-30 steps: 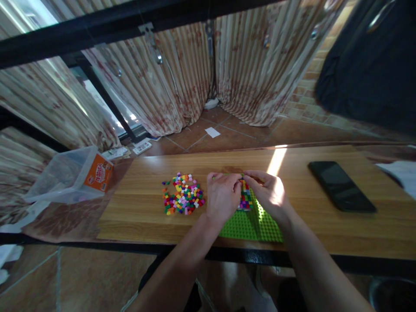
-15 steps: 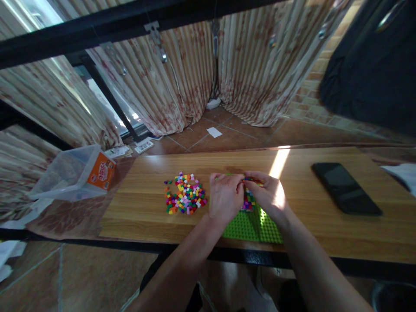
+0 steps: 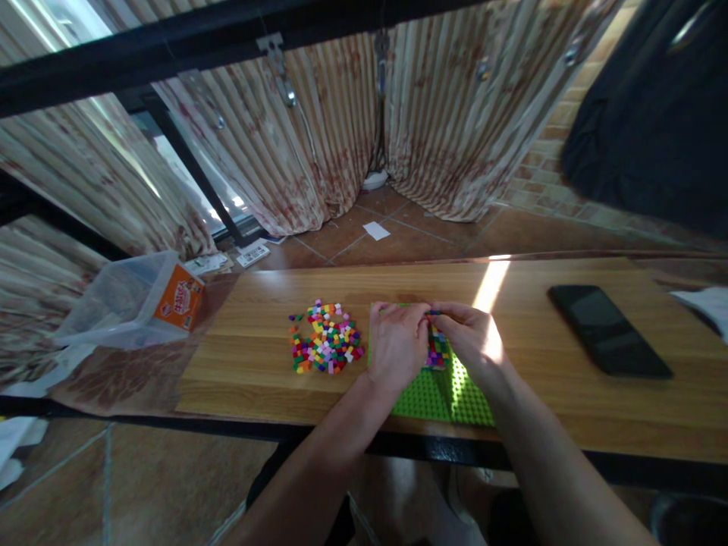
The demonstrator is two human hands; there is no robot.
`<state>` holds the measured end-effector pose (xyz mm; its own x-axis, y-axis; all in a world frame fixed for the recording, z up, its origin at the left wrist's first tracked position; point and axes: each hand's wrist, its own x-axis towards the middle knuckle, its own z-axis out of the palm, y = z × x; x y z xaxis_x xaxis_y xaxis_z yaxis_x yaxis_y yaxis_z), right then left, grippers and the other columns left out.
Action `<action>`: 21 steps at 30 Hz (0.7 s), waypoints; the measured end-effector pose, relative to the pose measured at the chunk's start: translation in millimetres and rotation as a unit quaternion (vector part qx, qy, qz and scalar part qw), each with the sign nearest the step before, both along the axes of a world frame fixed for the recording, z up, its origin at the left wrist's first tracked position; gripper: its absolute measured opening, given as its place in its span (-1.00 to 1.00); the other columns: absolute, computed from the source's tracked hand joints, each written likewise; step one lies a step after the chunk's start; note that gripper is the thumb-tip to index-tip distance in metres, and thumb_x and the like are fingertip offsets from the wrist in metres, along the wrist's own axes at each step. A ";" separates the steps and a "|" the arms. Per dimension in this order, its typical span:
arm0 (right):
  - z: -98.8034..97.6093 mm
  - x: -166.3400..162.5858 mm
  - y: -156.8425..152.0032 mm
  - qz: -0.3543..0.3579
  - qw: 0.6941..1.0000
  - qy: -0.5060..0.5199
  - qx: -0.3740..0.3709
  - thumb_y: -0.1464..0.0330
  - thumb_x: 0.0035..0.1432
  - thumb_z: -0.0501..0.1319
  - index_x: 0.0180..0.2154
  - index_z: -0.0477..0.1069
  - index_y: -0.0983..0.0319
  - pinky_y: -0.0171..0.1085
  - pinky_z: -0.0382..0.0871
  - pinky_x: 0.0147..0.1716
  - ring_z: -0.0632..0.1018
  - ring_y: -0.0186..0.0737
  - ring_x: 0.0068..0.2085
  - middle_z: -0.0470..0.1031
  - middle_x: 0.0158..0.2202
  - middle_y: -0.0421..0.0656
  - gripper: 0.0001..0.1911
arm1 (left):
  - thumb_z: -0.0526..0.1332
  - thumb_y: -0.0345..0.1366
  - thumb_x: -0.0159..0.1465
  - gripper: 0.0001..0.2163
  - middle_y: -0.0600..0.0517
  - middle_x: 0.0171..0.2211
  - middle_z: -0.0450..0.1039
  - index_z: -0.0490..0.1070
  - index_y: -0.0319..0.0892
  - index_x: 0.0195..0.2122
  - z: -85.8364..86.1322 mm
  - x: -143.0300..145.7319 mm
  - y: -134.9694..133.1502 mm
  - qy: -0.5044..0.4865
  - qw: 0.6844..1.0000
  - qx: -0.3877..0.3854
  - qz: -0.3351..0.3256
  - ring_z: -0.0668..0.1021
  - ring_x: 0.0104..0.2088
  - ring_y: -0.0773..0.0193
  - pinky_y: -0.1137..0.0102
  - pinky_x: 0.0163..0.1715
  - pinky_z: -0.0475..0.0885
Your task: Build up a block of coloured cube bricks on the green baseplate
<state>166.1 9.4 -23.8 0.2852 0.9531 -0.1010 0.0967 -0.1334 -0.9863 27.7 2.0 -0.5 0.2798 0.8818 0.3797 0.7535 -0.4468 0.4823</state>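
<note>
A green studded baseplate (image 3: 437, 398) lies on the wooden table (image 3: 255, 364) near its front edge. A patch of small coloured bricks (image 3: 437, 353) is stuck on its far part. Both hands hover over that patch. My left hand (image 3: 396, 343) and my right hand (image 3: 469, 339) meet with fingertips pinched together at the patch's far edge. What lies between the fingertips is too small to name. A loose heap of small coloured bricks (image 3: 325, 347) lies on the table just left of my left hand.
A black phone (image 3: 608, 329) lies on the right of the table. A clear plastic tub (image 3: 122, 299) with an orange label sits off the table's left end. White paper (image 3: 705, 303) shows at the far right. Striped curtains hang behind.
The view has shifted slightly. Both hands stay pinched together over the brick patch, with fingertips a little nearer its far edge.
</note>
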 end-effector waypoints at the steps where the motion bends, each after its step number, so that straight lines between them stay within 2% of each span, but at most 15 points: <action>1: 0.3 0.1 0.0 0.002 1.000 -0.001 0.000 0.26 -0.14 0.32 -0.28 0.65 0.25 -0.17 0.57 -0.22 0.67 -0.10 -0.27 0.69 -0.30 -0.08 -0.67 | 0.20 -0.40 0.33 -0.82 0.06 -0.22 0.65 0.50 -0.08 -0.09 -0.2 0.2 -0.1 -0.001 1.000 0.001 0.001 0.58 -0.17 0.17 0.15 0.09 0.26; 7: 2.5 -0.7 -1.8 0.020 1.000 0.006 0.002 0.26 -0.11 0.32 -0.27 0.66 0.26 -0.22 0.56 -0.34 0.66 -0.13 -0.32 0.68 -0.33 -0.07 -0.67 | 0.19 -0.39 0.33 -0.81 0.05 -0.22 0.65 0.49 -0.09 -0.06 -0.1 0.6 -0.4 0.001 1.000 0.000 0.003 0.59 -0.17 0.16 0.14 0.10 0.25; 14: 1.6 3.7 -3.1 0.030 1.000 0.008 0.004 0.23 -0.09 0.35 -0.26 0.64 0.22 -0.14 0.57 -0.19 0.66 -0.11 -0.25 0.69 -0.27 -0.08 -0.68 | 0.18 -0.39 0.34 -0.80 0.06 -0.19 0.66 0.48 -0.08 -0.04 -1.1 -0.8 -0.1 -0.003 1.000 -0.002 -0.002 0.60 -0.15 0.18 0.12 0.13 0.23; 21: 1.7 14.3 -0.1 -0.022 0.999 0.029 0.013 0.13 -0.03 0.35 -0.24 0.62 0.25 -0.13 0.56 -0.24 0.65 -0.08 -0.23 0.67 -0.23 0.00 -0.62 | 0.17 -0.37 0.35 -0.82 0.06 -0.21 0.66 0.49 -0.08 -0.06 -4.9 -2.2 -0.4 -0.025 1.000 -0.004 0.001 0.61 -0.16 0.19 0.14 0.13 0.24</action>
